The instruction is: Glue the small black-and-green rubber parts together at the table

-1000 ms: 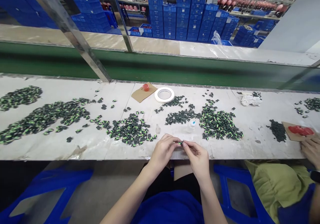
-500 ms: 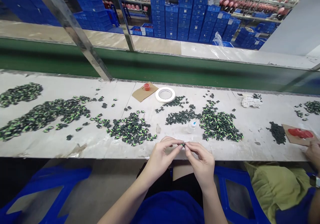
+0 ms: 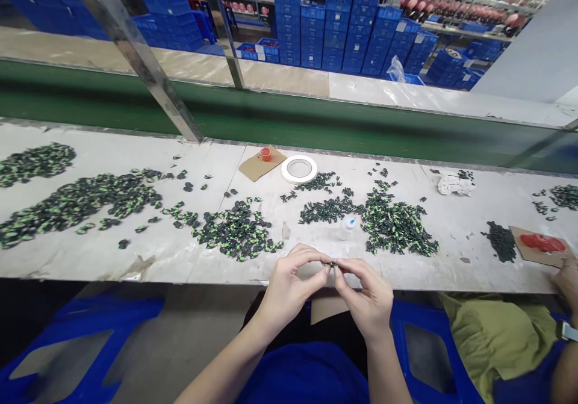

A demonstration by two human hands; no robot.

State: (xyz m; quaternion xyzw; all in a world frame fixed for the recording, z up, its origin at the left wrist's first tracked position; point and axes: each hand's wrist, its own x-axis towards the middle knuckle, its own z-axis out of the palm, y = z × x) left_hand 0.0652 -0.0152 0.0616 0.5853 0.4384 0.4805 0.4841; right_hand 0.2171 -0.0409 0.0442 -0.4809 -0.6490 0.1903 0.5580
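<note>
My left hand (image 3: 289, 283) and my right hand (image 3: 368, 295) meet at the table's front edge, thumbs and forefingers pinched on a small dark part (image 3: 331, 264) between them. Just beyond the fingertips stands a small clear bottle with a blue tip (image 3: 347, 228). A pile of black and green pieces (image 3: 397, 223) lies right of the bottle, and a pile of small dark pieces (image 3: 327, 210) lies behind it. Left of my hands is a heap of rounder black and green pieces (image 3: 237, 230). A white tape roll (image 3: 299, 169) lies farther back.
A red cup (image 3: 266, 154) sits on cardboard (image 3: 253, 168). Long heaps of pieces (image 3: 76, 205) cover the left of the table. At the right edge, a co-worker's hand (image 3: 567, 277) is by red items (image 3: 543, 242) on cardboard. A metal post (image 3: 149, 73) rises behind the table.
The fingers have shifted slightly around the small part, and my right hand sits a little lower and farther right. The view has moved slightly.
</note>
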